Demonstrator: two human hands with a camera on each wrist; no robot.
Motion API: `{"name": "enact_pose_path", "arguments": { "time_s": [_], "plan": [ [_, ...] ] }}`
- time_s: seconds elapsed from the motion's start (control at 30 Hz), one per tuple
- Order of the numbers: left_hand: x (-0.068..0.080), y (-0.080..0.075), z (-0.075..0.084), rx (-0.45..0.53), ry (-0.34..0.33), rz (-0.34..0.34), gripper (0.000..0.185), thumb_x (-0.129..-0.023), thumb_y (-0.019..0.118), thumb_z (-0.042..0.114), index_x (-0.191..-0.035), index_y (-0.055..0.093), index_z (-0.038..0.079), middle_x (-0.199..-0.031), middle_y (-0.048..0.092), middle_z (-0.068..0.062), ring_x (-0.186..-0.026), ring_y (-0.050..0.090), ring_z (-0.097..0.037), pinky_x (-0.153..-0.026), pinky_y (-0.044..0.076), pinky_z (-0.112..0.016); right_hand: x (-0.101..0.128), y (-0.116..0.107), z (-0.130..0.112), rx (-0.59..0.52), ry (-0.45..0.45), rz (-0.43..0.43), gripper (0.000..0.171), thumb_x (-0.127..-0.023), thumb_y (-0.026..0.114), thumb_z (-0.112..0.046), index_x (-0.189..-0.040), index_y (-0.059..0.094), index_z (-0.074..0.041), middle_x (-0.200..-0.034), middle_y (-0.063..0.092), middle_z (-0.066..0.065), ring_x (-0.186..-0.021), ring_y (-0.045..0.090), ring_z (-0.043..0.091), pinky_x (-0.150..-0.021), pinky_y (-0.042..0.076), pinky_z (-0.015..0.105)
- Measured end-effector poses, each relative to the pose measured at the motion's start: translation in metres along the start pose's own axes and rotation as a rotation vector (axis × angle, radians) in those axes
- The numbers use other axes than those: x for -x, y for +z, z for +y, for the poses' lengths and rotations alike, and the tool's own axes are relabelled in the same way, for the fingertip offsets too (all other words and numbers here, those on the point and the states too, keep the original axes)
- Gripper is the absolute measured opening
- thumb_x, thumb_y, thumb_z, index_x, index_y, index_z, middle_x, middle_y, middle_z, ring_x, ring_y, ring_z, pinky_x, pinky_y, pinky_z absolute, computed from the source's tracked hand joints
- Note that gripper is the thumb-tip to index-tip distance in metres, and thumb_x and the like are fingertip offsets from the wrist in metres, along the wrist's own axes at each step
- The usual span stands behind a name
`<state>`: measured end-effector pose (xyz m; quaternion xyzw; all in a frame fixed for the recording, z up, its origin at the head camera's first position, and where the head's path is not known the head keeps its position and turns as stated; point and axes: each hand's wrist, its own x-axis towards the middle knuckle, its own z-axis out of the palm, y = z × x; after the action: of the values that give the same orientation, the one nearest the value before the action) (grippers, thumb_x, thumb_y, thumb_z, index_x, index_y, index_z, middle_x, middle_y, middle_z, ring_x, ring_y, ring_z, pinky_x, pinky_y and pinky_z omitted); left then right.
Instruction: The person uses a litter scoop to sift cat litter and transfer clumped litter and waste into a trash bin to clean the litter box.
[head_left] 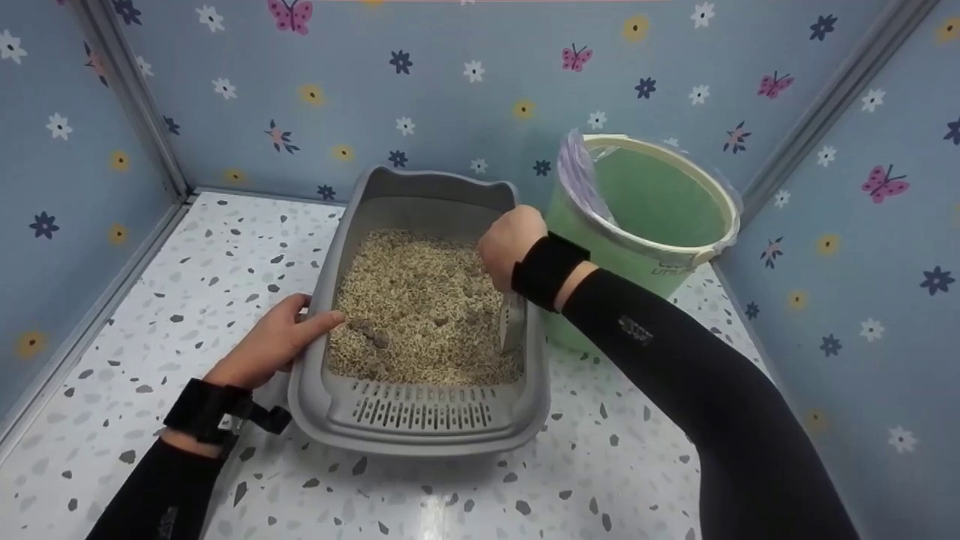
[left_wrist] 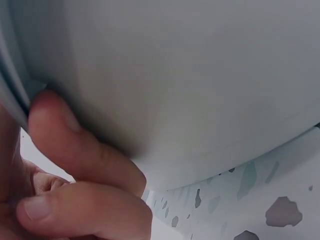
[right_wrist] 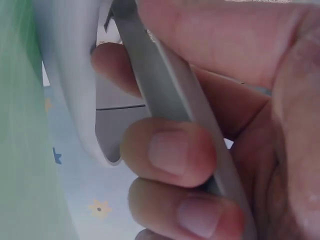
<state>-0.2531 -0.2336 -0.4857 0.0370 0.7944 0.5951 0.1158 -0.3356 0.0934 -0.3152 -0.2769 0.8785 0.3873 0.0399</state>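
Note:
A grey litter box filled with beige litter stands on the speckled floor. My left hand grips its left rim, with the thumb over the edge by some dark clumps. In the left wrist view the fingers curl against the box's outer wall. My right hand hovers over the right side of the litter and holds a grey scoop, whose blade dips into the litter by the right wall. Up close, my right fingers wrap round the scoop handle.
A green bin with a clear plastic liner stands just right of the box, tilted toward it. Blue flowered walls close in on three sides. Terrazzo floor lies bare to the left and in front of the box.

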Motion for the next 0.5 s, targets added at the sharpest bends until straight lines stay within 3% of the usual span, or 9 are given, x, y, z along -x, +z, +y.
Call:
{"name": "enact_pose_path", "arguments": {
  "time_s": [0.2,0.5],
  "plan": [
    [0.001,0.0,-0.002,-0.002,0.002,0.007,0.077,-0.108,0.07,0.055,-0.145,0.043,-0.007,-0.097,0.065,-0.017,-0.067,0.066,-0.019,-0.052,0.057,-0.03,-0.004,0.004,-0.002,0.001,-0.057,0.037,0.049,-0.107,0.058,-0.018,-0.066,0.032,-0.019,-0.06,0.026,-0.004,-0.055,0.026,0.014,-0.053,0.023,0.034],
    [0.0,0.0,-0.002,-0.011,0.008,0.008,0.079,-0.108,0.071,0.055,-0.151,0.042,-0.006,-0.097,0.066,-0.018,-0.066,0.064,-0.017,-0.05,0.054,-0.028,-0.012,0.018,0.01,-0.134,-0.104,0.083,0.044,-0.097,0.065,-0.016,-0.066,0.035,-0.02,-0.06,0.026,-0.005,-0.057,0.029,0.017,-0.053,0.033,0.039]
  ]
}}
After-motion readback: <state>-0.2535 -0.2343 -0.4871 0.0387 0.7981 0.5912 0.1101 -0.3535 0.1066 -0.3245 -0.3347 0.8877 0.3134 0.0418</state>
